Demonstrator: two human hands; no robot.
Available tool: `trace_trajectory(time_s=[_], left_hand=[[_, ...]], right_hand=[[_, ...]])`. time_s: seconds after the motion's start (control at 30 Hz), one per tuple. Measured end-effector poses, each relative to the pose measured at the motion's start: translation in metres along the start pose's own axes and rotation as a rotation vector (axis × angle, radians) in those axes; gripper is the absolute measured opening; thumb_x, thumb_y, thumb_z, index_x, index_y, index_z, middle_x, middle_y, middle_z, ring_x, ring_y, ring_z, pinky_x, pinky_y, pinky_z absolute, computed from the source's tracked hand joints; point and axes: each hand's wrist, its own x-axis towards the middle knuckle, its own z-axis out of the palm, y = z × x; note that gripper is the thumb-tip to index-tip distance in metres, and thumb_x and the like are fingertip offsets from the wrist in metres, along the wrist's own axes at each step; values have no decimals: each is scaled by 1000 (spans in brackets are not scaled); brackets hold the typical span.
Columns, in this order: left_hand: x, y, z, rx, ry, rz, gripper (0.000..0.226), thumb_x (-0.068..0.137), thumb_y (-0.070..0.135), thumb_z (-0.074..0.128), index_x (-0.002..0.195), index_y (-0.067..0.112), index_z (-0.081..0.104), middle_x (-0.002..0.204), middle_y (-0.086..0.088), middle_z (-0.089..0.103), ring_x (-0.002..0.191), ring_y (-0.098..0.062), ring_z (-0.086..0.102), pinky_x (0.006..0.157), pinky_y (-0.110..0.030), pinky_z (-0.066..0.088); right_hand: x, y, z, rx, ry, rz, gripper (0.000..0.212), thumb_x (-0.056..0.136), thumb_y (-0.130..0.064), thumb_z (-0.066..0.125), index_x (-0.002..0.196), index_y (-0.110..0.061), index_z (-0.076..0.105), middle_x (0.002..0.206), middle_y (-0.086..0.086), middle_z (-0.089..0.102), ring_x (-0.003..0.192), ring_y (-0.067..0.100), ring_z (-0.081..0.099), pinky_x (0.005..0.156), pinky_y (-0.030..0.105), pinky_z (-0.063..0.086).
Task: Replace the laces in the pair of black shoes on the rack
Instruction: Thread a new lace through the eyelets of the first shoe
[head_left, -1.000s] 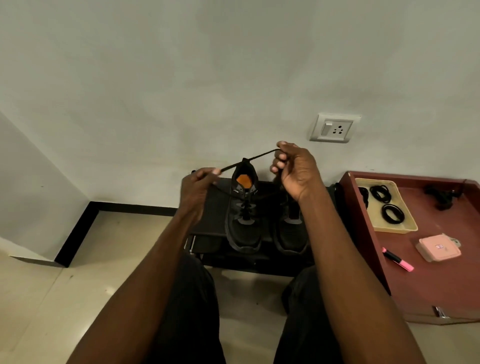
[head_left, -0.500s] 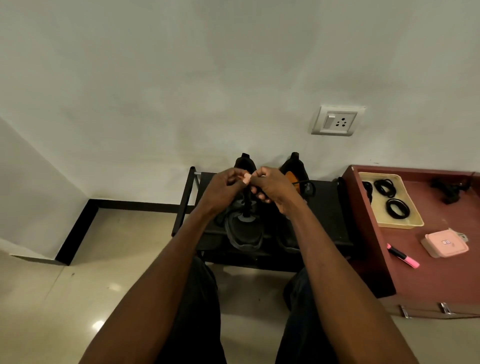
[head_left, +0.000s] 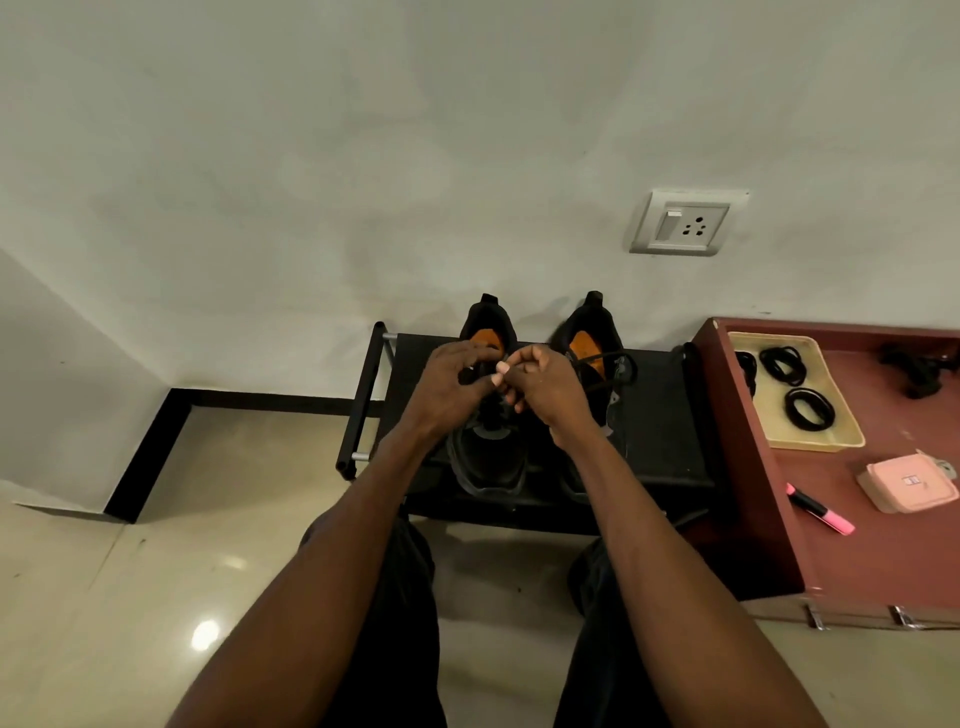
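Hands, left hand (head_left: 451, 387) and right hand (head_left: 545, 385), both pinching thin black lace (head_left: 597, 382) over matte black shoe (head_left: 488, 452).

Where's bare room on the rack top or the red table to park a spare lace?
Rack: bare strip right of the right shoe, narrower one left of the left shoe. Red table: open patch below the pink marker and pink case. Crowded where both hands meet.
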Motion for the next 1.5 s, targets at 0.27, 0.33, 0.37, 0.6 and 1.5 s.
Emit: trace_trajectory(time_s=[0.27, 0.33, 0.37, 0.6, 1.5], left_hand=[[8, -14, -4, 317, -54, 32, 24, 90, 37, 71, 112, 28, 75, 167, 3, 9, 152, -20, -6, 121, -37, -5], [9, -16, -4, 185, -70, 38, 20, 92, 30, 71, 108, 21, 77, 152, -2, 46, 143, -19, 35, 123, -46, 18], [7, -15, -3, 66, -58, 22, 17, 93, 26, 70, 106, 19, 78, 131, -1, 65, 124, -14, 56, 115, -47, 36], [-5, -20, 26, -234, 255, -170, 17, 95, 18, 68, 110, 13, 75, 85, 1, 76, 73, -13, 71, 69, -22, 58], [29, -62, 53, 294, 179, -3, 15, 90, 16, 70, 101, 11, 79, 147, -12, 39, 132, -33, 29, 110, -43, 33]], right_hand=[[5, 7, -3, -74, -97, -72, 21, 104, -21, 54, 108, 0, 55, 68, -4, 65, 55, 10, 53, 51, 20, 43], [6, 8, -1, -55, -87, -77, 23, 103, -21, 55, 107, 2, 56, 69, -3, 65, 53, 9, 51, 50, 18, 43], [7, 9, 0, -49, -73, -77, 24, 103, -22, 56, 107, 2, 56, 69, -1, 65, 52, 8, 51, 50, 18, 42], [17, 29, 1, -32, 144, -1, 27, 103, -30, 54, 105, -3, 57, 72, 5, 61, 53, 9, 51, 49, 20, 40], [31, 77, 10, -436, 165, -13, 36, 98, -22, 61, 132, -9, 58, 127, 11, 56, 116, 26, 57, 91, 29, 45]])
